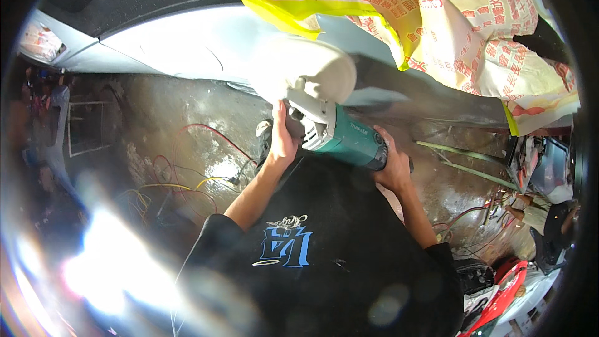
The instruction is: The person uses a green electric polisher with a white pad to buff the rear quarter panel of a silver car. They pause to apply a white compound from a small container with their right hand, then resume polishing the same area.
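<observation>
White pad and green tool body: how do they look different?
The pad is white, the tool body green. The pad is round, the tool body long. The tool body lies between the left hand and right hand; the pad sits beyond them. They're joined together.

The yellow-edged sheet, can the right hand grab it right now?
Probably not while the right hand holds the green tool; otherwise, nothing seems to block its way to the sheet.
</observation>
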Action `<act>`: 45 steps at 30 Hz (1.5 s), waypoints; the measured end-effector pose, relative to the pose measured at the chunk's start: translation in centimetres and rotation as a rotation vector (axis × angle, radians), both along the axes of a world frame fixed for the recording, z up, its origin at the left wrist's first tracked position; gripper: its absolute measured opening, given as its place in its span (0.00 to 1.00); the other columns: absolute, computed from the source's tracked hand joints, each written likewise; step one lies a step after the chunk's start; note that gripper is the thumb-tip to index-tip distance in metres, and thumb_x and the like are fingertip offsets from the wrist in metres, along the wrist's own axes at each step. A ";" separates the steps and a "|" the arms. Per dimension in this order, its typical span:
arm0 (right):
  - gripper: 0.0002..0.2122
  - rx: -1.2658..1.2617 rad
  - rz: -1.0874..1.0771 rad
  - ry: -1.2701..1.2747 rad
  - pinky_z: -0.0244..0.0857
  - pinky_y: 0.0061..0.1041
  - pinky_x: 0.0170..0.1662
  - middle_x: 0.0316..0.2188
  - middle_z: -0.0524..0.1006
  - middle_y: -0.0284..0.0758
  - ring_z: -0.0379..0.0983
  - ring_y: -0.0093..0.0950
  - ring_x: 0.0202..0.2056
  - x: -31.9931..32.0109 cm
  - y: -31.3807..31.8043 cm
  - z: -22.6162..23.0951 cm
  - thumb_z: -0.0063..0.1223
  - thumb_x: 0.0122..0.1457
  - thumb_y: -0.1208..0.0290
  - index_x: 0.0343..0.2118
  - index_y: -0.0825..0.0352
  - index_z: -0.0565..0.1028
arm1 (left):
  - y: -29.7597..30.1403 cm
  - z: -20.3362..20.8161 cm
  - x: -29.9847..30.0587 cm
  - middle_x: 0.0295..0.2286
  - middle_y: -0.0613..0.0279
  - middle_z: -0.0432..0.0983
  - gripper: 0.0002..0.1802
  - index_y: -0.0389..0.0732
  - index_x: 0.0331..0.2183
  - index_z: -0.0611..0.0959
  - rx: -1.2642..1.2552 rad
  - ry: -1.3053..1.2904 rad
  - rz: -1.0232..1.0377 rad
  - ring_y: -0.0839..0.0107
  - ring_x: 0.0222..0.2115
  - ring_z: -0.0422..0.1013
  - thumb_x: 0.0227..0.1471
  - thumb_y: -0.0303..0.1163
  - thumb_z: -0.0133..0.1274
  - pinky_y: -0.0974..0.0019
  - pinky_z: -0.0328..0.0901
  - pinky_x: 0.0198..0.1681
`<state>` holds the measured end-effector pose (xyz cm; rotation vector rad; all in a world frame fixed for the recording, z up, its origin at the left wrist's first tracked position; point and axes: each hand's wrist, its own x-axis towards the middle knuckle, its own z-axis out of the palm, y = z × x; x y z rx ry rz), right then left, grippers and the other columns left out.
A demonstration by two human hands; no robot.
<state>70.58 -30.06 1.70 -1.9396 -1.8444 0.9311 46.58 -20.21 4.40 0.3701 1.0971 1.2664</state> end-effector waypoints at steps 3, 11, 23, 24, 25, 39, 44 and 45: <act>0.42 0.106 -0.047 0.002 0.69 0.44 0.45 0.40 0.79 0.44 0.76 0.48 0.39 0.7 0.7 3.0 0.65 0.41 0.67 0.62 0.48 0.56 | 0.1 2.5 0.6 0.14 0.82 0.55 0.21 0.54 0.34 0.75 -0.001 0.051 -0.063 0.85 0.10 0.42 0.59 0.60 0.44 0.76 0.39 0.14; 0.41 -0.047 0.030 -0.100 0.70 0.45 0.41 0.36 0.80 0.45 0.76 0.49 0.36 2.2 0.9 3.3 0.62 0.43 0.69 0.62 0.46 0.55 | -0.7 -3.2 1.1 0.51 0.60 0.68 0.35 0.42 0.59 0.64 0.016 -0.118 0.082 0.72 0.50 0.66 0.62 0.58 0.38 0.65 0.61 0.52; 0.40 0.139 0.010 -0.033 0.70 0.43 0.40 0.35 0.80 0.44 0.77 0.47 0.35 0.7 0.9 5.8 0.62 0.42 0.70 0.62 0.48 0.56 | 0.6 2.4 0.7 0.52 0.60 0.66 0.40 0.42 0.58 0.66 0.063 -0.085 0.098 0.67 0.51 0.65 0.57 0.64 0.42 0.60 0.61 0.54; 0.40 0.119 0.020 -0.041 0.71 0.43 0.40 0.34 0.80 0.44 0.77 0.47 0.35 0.7 1.0 5.9 0.62 0.42 0.70 0.62 0.48 0.56 | 0.4 1.7 0.5 0.52 0.60 0.67 0.39 0.42 0.57 0.66 0.071 -0.111 0.096 0.67 0.51 0.66 0.57 0.63 0.42 0.61 0.61 0.54; 0.40 0.072 0.028 -0.065 0.71 0.43 0.39 0.34 0.80 0.44 0.77 0.47 0.35 0.7 1.0 5.6 0.62 0.42 0.70 0.62 0.48 0.56 | 0.0 0.5 0.1 0.51 0.60 0.68 0.38 0.42 0.56 0.67 0.076 -0.135 0.093 0.67 0.50 0.66 0.58 0.63 0.41 0.61 0.62 0.54; 0.41 0.057 0.054 -0.077 0.70 0.42 0.39 0.33 0.79 0.43 0.77 0.46 0.35 2.1 1.3 6.7 0.60 0.43 0.72 0.62 0.45 0.56 | -0.3 0.7 1.8 0.48 0.62 0.69 0.36 0.45 0.54 0.69 0.061 -0.080 0.165 0.67 0.46 0.67 0.58 0.64 0.40 0.61 0.64 0.49; 0.41 -0.070 0.098 -0.121 0.70 0.41 0.39 0.33 0.80 0.42 0.77 0.45 0.35 2.7 1.3 9.5 0.61 0.42 0.73 0.62 0.46 0.56 | -1.1 1.3 1.7 0.52 0.61 0.65 0.36 0.44 0.58 0.65 0.026 -0.108 0.172 0.66 0.51 0.64 0.60 0.61 0.38 0.61 0.62 0.53; 0.42 -0.064 0.103 -0.109 0.70 0.41 0.38 0.33 0.80 0.41 0.77 0.45 0.35 2.8 0.9 10.4 0.61 0.42 0.73 0.63 0.46 0.55 | -1.3 3.0 1.9 0.52 0.61 0.65 0.36 0.43 0.58 0.65 0.008 -0.086 0.186 0.66 0.51 0.64 0.60 0.61 0.38 0.61 0.62 0.53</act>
